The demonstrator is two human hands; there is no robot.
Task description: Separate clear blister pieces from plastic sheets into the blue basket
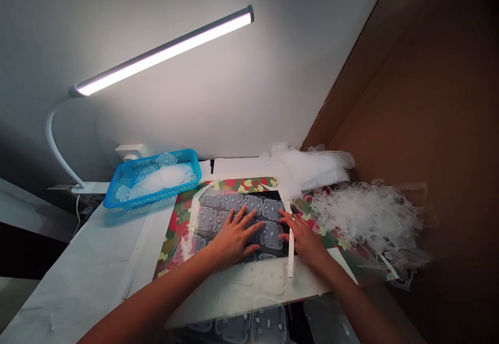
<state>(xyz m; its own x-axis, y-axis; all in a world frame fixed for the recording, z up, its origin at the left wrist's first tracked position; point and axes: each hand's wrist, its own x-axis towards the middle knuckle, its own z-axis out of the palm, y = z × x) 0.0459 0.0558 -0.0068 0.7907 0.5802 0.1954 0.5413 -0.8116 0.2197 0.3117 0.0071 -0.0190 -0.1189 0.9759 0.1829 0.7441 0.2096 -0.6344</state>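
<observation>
A clear plastic sheet of several moulded pieces [234, 210] lies on a dark pad over a camouflage-patterned mat [176, 218]. My left hand [234, 237] lies flat on the sheet with its fingers spread. My right hand [302, 237] rests at the sheet's right edge, fingers stretched toward the pieces, beside a thin white strip [290, 253]. A white board [249, 287] lies across the near part of the sheet, under my forearms.
A blue basket [125, 198] holding clear pieces stands at the back left. A lit bar lamp [163, 53] on a gooseneck arches above. Clear plastic scrap [366, 216] is heaped at the right against a brown cardboard panel [421, 115]. Folded plastic [312, 167] lies behind.
</observation>
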